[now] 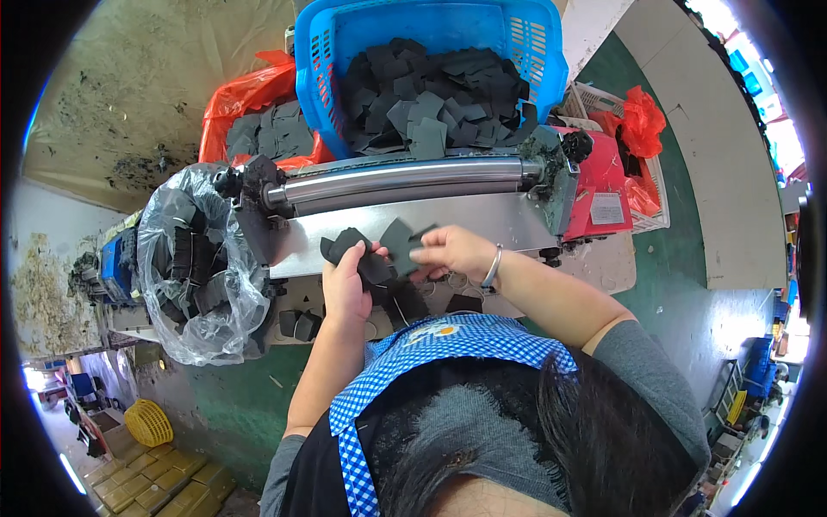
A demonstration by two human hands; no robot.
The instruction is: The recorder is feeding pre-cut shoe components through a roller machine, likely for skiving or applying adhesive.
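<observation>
My left hand (347, 280) is closed round several thin black pieces (372, 265) that look like leather or foam, fanned out toward the right. Between the two hands a dark grey flat piece (399, 245) stands tilted, pinched by the fingers of my right hand (457, 254). Both hands are over the front edge of a flat metal plate (345, 226). Behind it runs a shiny metal roller (405, 183) of a machine. More black pieces (465, 303) lie below the hands, near my checked apron (345, 414).
A blue plastic basket (312, 86) full of dark pieces stands behind the roller. Left of it lies a red bag (226, 102) of similar pieces. A clear plastic bag (211, 340) with black pieces hangs at the machine's left. A white crate (662, 194) stands right of the red machine housing (600, 168).
</observation>
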